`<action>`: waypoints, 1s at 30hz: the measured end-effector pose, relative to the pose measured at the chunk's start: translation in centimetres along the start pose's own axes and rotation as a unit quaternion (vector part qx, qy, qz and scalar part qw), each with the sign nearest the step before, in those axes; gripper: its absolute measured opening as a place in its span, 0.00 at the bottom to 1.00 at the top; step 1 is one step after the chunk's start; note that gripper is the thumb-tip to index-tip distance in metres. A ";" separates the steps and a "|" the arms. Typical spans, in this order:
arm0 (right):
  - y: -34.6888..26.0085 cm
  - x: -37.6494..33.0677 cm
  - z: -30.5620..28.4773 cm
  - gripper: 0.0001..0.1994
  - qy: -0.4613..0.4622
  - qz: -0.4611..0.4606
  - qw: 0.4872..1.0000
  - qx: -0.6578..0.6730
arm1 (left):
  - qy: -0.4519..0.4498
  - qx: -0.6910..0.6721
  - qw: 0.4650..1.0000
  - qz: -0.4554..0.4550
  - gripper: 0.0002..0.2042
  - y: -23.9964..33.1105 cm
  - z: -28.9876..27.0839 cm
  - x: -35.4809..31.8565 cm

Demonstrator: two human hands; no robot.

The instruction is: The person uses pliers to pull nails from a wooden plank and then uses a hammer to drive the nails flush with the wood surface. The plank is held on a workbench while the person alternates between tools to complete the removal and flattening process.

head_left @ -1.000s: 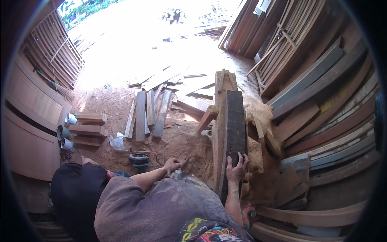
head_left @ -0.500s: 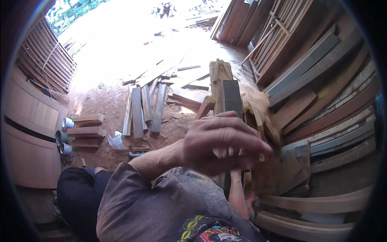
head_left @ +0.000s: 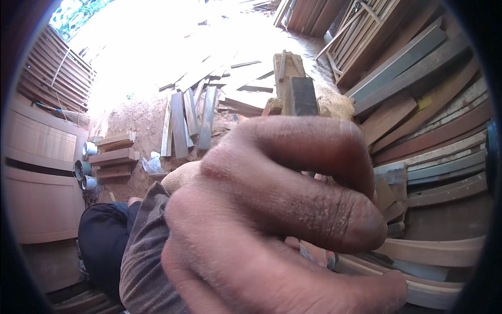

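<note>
My left hand [head_left: 266, 209] fills the middle of the head view, very close, with its back toward me. Its fingers are bent but stand apart, and nothing shows between them; the thumb is hidden. Beyond the knuckles a dark squared wooden beam [head_left: 304, 97] lies on a sawdust-covered wooden support [head_left: 281, 70]. The near part of that beam is covered by my hand. A sliver of my right forearm [head_left: 316, 252] seems to show through the gap below the fingers. My right hand is behind the left, so its fingers cannot be made out.
Loose boards [head_left: 180, 123] lie on the dirt floor ahead. Stacked short timbers [head_left: 112, 157] stand at left beside white pots [head_left: 90, 148] and panelled doors [head_left: 42, 204]. Long planks [head_left: 429, 136] lean along the right side. Someone's dark-clothed leg [head_left: 102, 248] is at lower left.
My left hand has come up much closer to the view and now covers the near beam and my right hand. The whole scene has shifted slightly upward.
</note>
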State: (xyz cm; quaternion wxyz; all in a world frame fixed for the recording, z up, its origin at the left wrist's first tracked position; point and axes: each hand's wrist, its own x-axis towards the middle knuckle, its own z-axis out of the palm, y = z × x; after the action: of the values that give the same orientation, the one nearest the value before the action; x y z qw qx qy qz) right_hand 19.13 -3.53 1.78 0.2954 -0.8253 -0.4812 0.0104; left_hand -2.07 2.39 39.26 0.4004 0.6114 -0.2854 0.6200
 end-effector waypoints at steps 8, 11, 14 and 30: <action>-0.3 0.2 0.4 0.27 -0.003 0.005 1.000 0.014 | 0.046 -0.089 0.994 -0.054 0.09 1.0 3.5 -2.1; 0.9 0.2 -0.7 0.27 0.000 0.028 1.000 0.005 | 0.078 -0.160 0.982 -0.060 0.10 1.3 5.2 -2.5; -1.8 0.5 0.2 0.26 -0.041 0.047 0.995 0.072 | 0.097 -0.182 0.974 -0.094 0.10 0.6 5.5 -2.7; 1.3 0.1 1.1 0.27 0.023 0.005 0.998 0.051 | 0.165 -0.398 0.900 -0.070 0.08 -1.4 8.1 -1.7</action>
State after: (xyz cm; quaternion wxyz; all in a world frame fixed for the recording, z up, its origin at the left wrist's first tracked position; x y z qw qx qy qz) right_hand 19.86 -3.40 0.27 0.3481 -0.8116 -0.4688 0.0181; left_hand 3.28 -4.03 38.09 0.6942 0.3082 -0.3949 0.5169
